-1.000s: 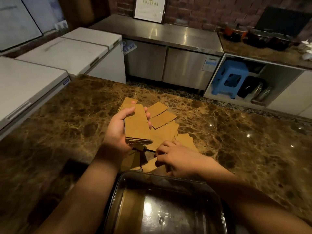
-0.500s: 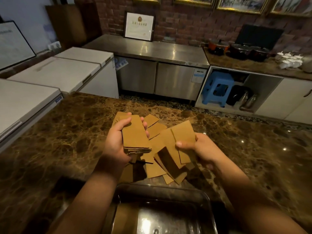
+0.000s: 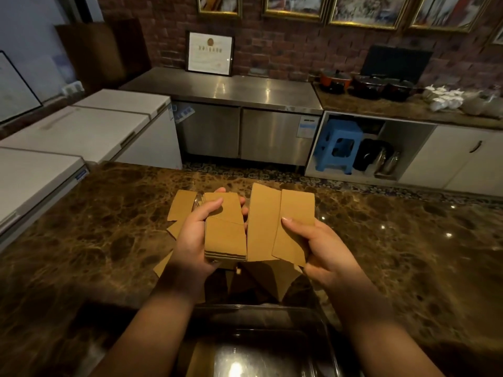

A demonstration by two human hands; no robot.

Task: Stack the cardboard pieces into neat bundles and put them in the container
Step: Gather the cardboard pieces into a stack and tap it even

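Two loose pieces [image 3: 280, 224] in R hand [image 3: 324, 251], edges touching L-hand [image 3: 193, 240] stack [image 3: 226, 238]

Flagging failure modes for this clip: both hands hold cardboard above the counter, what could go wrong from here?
1. The right hand pinches two loose pieces that sit fanned and uneven; merging them onto the stack in the left hand may leave a crooked bundle.
2. The top piece of the stack is already skewed, so it might slide off.
3. The container sits close below in shadow; dropped pieces could land in it unbundled.
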